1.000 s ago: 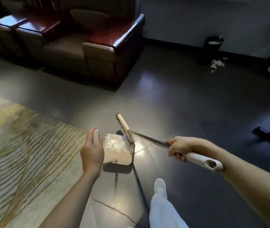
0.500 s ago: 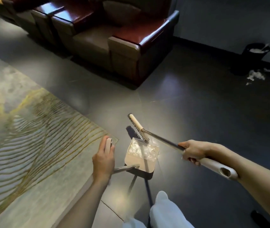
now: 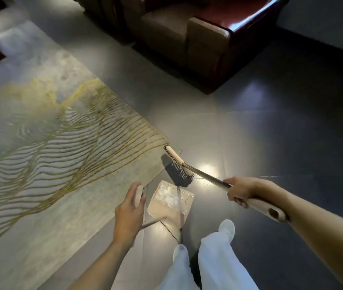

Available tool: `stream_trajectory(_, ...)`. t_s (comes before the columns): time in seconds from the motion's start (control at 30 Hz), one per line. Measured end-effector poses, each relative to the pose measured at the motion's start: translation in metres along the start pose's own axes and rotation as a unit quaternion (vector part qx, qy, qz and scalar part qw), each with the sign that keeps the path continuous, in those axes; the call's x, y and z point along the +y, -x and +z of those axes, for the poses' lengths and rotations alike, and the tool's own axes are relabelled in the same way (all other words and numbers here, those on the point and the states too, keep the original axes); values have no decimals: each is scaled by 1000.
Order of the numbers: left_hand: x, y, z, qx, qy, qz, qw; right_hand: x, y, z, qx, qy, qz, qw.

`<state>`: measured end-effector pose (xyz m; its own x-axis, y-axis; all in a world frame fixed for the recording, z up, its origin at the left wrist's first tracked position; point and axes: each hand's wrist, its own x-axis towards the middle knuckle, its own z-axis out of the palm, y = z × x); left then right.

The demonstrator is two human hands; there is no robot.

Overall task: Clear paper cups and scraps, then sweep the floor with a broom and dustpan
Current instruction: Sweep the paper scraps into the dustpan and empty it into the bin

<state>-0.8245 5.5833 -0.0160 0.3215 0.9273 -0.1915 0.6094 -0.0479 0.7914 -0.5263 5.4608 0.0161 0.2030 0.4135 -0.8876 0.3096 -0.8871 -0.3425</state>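
My left hand [image 3: 129, 214] grips the top of the dustpan's handle. The beige dustpan [image 3: 171, 206] hangs low over the dark tiles in front of my feet, with white paper scraps [image 3: 166, 195] lying in it. My right hand [image 3: 240, 190] grips the broom's shaft where the metal rod meets the white grip. The broom head [image 3: 177, 165], cream on top with dark bristles, sits just beyond the dustpan's far edge, near the rug's corner.
A pale rug [image 3: 51, 153] with gold wavy lines covers the floor to the left. Brown armchairs [image 3: 204, 36] with glossy red armrests stand at the back. Dark tiled floor [image 3: 271, 132] stretches to the right. My legs and white shoes [image 3: 227, 226] are below the dustpan.
The view has swung left and down, so the bin and the scraps beside it are out of frame. Broom and dustpan, still held, now sit by the rug's corner.
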Motion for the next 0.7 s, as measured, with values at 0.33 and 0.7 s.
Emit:
stream_trajectory(0.33, -45, -26, -39, 24, -23, -63, 997, -15, -48, 100, -37, 63, 19, 997)
stream_trajectory(0.7, -27, -51, -42, -1, 23, -56, 998, -40, -25, 111, -188, -39, 60, 979)
